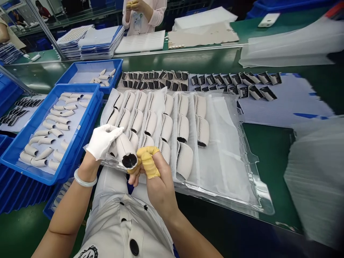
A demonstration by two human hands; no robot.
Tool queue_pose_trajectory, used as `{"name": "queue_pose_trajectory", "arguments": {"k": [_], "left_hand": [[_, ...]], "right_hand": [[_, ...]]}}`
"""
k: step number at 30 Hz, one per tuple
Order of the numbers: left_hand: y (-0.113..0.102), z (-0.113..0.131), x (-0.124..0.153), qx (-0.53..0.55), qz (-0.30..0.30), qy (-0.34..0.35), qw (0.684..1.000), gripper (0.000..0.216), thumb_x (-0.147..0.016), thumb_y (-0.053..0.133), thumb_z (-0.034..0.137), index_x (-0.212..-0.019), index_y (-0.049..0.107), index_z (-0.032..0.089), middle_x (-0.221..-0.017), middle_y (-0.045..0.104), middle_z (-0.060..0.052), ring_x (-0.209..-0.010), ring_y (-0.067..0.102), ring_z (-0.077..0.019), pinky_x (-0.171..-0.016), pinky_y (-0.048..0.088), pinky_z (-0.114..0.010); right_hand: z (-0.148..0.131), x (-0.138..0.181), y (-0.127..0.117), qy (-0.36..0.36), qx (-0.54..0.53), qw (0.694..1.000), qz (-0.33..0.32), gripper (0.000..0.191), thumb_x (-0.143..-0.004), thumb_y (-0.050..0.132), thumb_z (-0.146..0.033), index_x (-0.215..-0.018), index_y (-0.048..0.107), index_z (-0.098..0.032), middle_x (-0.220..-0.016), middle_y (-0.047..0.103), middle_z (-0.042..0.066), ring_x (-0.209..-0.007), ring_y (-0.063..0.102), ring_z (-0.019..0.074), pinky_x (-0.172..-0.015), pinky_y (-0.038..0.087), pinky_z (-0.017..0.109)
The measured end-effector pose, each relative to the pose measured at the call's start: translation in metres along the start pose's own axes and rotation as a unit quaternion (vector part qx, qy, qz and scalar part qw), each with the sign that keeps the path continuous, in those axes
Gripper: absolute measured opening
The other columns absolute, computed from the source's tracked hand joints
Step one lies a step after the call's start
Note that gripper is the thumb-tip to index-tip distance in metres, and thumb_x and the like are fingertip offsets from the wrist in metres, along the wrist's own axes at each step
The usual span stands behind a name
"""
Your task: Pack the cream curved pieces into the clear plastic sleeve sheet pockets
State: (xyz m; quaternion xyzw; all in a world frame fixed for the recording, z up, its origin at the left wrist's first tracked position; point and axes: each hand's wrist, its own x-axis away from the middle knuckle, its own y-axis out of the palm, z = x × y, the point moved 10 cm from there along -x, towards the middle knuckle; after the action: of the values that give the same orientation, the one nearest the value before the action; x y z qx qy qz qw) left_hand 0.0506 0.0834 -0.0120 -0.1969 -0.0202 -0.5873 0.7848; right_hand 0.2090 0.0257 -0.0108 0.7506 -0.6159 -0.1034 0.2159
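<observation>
My left hand (103,140), in a white glove, grips a cream ribbed sleeve-like part (125,150) with a dark hollow end facing me. My right hand (150,172), with yellow finger cots on thumb and fingers, pinches the same part at its lower end. Both hands hover over the near left corner of a clear plastic tray (252,193). On its white lining lie rows of several matching cream parts (166,125).
A blue bin (88,122) of flat cream pieces sits at the left, another blue bin (115,68) behind it. Dark-lined parts (231,84) lie in rows beyond the tray. Stacked clear sheets (317,175) are at the right. A person in pink (142,14) stands across the bench.
</observation>
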Motion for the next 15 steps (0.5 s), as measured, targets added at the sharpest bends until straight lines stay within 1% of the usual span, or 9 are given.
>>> {"name": "queue_pose_trajectory", "arguments": {"k": [3,5,8,10,13,14,15], "left_hand": [[0.009,-0.003,-0.002,0.018,-0.009,0.004,1.0,0.034,-0.06,0.08,0.043,-0.067,0.062,0.014,-0.048,0.05,0.004,-0.042,0.043,-0.007,-0.039,0.033,-0.019],[0.013,-0.006,-0.005,0.019,-0.011,0.004,1.0,0.034,-0.059,0.08,0.043,-0.067,0.062,0.014,-0.049,0.051,0.004,-0.042,0.043,-0.0071,-0.039,0.033,-0.019],[0.018,-0.005,-0.009,-0.006,0.003,0.014,1.0,0.031,-0.06,0.079,0.04,-0.065,0.061,0.015,-0.049,0.052,0.004,-0.042,0.043,-0.0071,-0.04,0.033,-0.02],[0.018,0.005,-0.007,-0.044,0.04,0.042,0.997,0.027,-0.062,0.076,0.037,-0.063,0.06,0.015,-0.05,0.052,0.005,-0.043,0.042,-0.0069,-0.041,0.034,-0.02],[0.022,0.033,0.007,-0.115,0.111,0.12,0.98,0.021,-0.068,0.07,0.035,-0.069,0.064,0.015,-0.055,0.057,0.003,-0.048,0.048,-0.0085,-0.047,0.039,-0.02],[0.027,0.043,0.012,-0.127,0.12,0.15,0.973,0.02,-0.07,0.068,0.035,-0.072,0.066,0.015,-0.059,0.059,0.003,-0.051,0.05,-0.0091,-0.049,0.041,-0.021],[0.035,0.051,0.017,-0.129,0.112,0.175,0.97,0.02,-0.073,0.067,0.035,-0.076,0.068,0.016,-0.062,0.061,0.002,-0.053,0.052,-0.0096,-0.051,0.042,-0.021]], "right_hand": [[0.001,0.0,-0.011,0.023,0.005,0.999,0.029,0.029,-0.09,0.056,-0.046,-0.08,0.047,-0.02,-0.061,0.057,-0.005,-0.043,0.055,0.0075,-0.043,0.043,0.02],[0.003,0.001,-0.017,0.039,0.007,0.999,0.036,0.028,-0.088,0.059,-0.044,-0.08,0.046,-0.021,-0.061,0.056,-0.006,-0.043,0.055,0.0076,-0.044,0.043,0.02],[0.003,0.003,-0.024,0.036,0.017,0.999,0.031,0.022,-0.089,0.055,-0.042,-0.086,0.046,-0.021,-0.064,0.057,-0.006,-0.047,0.058,0.0093,-0.047,0.047,0.023],[0.003,0.003,-0.032,0.033,0.038,0.998,0.039,0.024,-0.089,0.052,-0.044,-0.09,0.045,-0.021,-0.065,0.056,-0.005,-0.05,0.059,0.0107,-0.049,0.048,0.025],[0.005,0.005,-0.053,0.038,0.103,0.991,0.082,0.032,-0.083,0.058,-0.049,-0.088,0.042,-0.022,-0.069,0.053,-0.005,-0.053,0.057,0.0117,-0.049,0.047,0.026],[0.004,0.006,-0.062,0.035,0.123,0.987,0.099,0.033,-0.08,0.06,-0.049,-0.087,0.041,-0.023,-0.07,0.053,-0.005,-0.054,0.057,0.012,-0.05,0.047,0.027],[0.001,0.007,-0.072,0.026,0.141,0.983,0.117,0.033,-0.079,0.062,-0.047,-0.087,0.041,-0.023,-0.072,0.053,-0.004,-0.057,0.056,0.0124,-0.052,0.047,0.028]]}}
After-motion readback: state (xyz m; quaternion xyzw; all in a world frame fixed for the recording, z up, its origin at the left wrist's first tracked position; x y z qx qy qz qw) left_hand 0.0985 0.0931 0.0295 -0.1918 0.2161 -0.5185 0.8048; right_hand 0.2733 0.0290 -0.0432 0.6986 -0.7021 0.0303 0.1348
